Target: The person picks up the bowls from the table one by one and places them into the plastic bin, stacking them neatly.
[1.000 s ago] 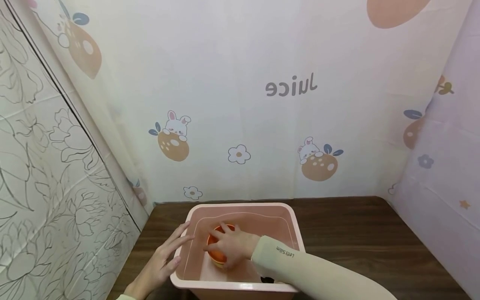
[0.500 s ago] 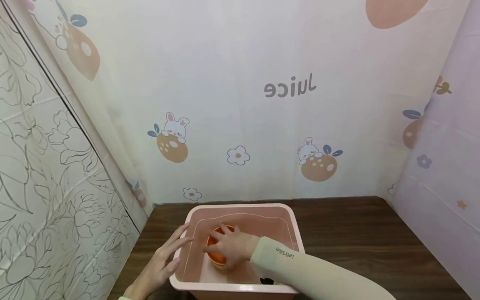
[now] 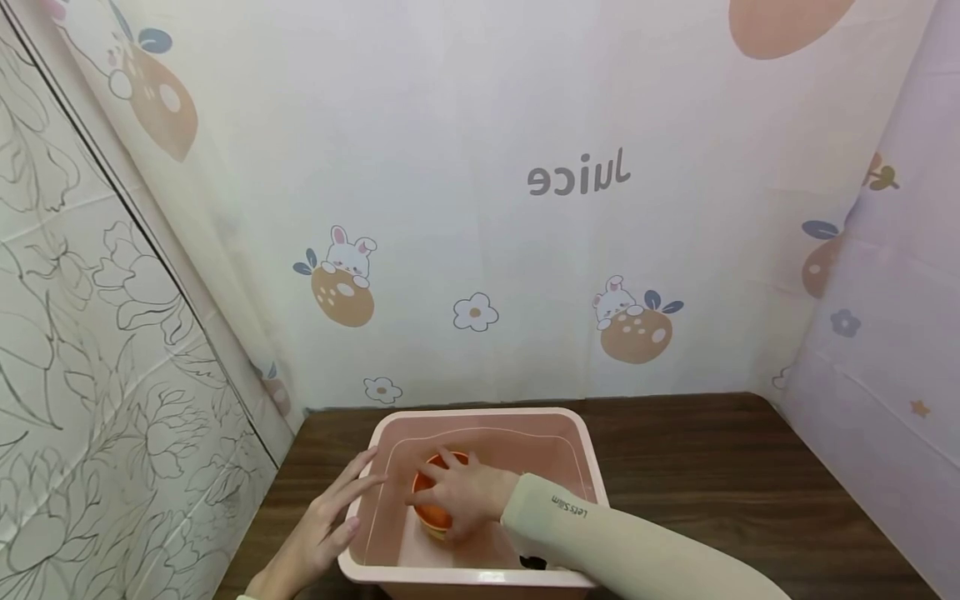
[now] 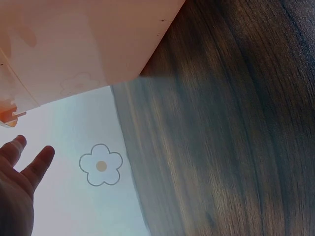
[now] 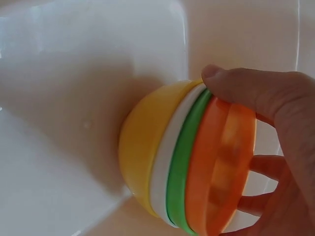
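A nested stack of bowls (image 5: 142, 147) sits inside a pink plastic bin (image 3: 450, 574). Its layers run yellow, white, green and orange, and the orange bowl (image 5: 202, 172) is innermost. With fingers spread over the mouth of the stack, my right hand (image 3: 468, 493) grips it, the thumb pressed at the rim and the other fingers around the opposite side. My left hand (image 3: 321, 525) lies along the bin's left rim, its fingers extended and touching the edge. In the left wrist view only part of the left hand (image 4: 19, 182) shows, beside the bin wall (image 4: 113, 39).
The bin stands on a dark wooden table (image 3: 697, 467). A small black spot (image 3: 533, 563) shows near the bin's front wall, partly behind the right sleeve (image 3: 600, 533). Printed curtains (image 3: 480, 208) enclose the back and sides.
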A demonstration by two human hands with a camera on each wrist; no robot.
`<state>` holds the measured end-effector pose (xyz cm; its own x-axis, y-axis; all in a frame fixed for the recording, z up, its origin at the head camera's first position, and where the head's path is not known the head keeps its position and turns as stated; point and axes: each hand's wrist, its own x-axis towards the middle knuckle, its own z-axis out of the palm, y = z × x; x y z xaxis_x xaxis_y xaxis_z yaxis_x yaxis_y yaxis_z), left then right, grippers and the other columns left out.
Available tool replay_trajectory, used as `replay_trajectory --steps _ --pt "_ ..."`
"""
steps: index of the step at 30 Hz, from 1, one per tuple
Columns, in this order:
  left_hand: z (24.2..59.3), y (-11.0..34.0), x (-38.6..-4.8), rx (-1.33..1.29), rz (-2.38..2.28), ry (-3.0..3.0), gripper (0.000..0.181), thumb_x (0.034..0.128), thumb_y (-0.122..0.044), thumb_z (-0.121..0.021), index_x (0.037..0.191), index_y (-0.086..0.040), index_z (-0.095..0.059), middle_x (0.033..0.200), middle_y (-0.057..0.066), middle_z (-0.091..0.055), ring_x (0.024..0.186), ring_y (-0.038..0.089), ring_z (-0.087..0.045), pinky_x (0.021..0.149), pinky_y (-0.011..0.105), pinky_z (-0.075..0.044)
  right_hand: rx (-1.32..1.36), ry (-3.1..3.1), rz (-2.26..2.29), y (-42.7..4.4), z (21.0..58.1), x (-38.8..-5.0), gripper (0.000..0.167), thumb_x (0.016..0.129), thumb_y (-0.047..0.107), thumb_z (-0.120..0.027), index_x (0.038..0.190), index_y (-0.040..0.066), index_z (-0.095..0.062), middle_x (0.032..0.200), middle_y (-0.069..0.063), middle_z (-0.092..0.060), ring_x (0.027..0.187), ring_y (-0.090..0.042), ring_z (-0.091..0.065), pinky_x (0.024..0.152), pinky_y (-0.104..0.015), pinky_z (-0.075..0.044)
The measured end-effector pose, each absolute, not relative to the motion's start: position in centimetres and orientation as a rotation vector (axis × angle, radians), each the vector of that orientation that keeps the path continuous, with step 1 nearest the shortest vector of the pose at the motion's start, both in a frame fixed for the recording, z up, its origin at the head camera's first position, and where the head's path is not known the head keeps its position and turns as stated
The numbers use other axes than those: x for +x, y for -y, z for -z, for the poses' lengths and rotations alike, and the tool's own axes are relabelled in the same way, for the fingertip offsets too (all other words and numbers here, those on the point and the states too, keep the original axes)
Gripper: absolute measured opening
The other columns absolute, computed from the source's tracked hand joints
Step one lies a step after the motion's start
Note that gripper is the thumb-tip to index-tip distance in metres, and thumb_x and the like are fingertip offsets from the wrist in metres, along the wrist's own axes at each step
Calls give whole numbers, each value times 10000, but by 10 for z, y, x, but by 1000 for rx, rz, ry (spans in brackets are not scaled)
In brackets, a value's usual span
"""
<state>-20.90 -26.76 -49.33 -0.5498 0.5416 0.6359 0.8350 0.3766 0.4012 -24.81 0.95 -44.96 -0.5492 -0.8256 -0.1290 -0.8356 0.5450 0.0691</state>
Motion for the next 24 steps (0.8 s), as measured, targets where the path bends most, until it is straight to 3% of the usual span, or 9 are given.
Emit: replay_trajectory --steps 10,15,20,24 --pt "490 270 -206 -1186 965 2276 468 972 -137 -578 1438 -89 -583 1579 255 -425 1561 263 -295 1235 154 -194 -1487 -2696 -178 -9 435 -243 679 882 521 -730 1509 475 -474 1587 28 -429 1444 -347 -411 1029 -603 -506" --pt "486 270 -206 -1195 937 2277 488 964 -148 -597 1441 -48 -576 1577 257 -427 1566 273 -282 1259 189 -172 -1474 -2686 -65 -17 409 -246 616 909 452 -713 1492 368 -533 1510 27 -532 1386 -250 -496 1031 -500 -539" --pt "480 272 -205 -1154 905 2357 585 956 -180 -619 1516 -58 -503 1625 215 -387 1582 226 -245 1244 148 -146 -1420 -2670 164 -38 379 -250 613 937 396 -723 1506 292 -521 1508 -7 -559 1356 -207 -562 1073 -391 -525" --pt "473 278 -204 -1137 948 2346 587 1009 -191 -554 1551 -6 -425 1649 227 -336 1572 229 -272 1221 136 -177 -1332 -2695 334 -68 358 -253 589 956 393 -712 1502 258 -537 1488 15 -582 1345 -206 -574 1110 -395 -497"
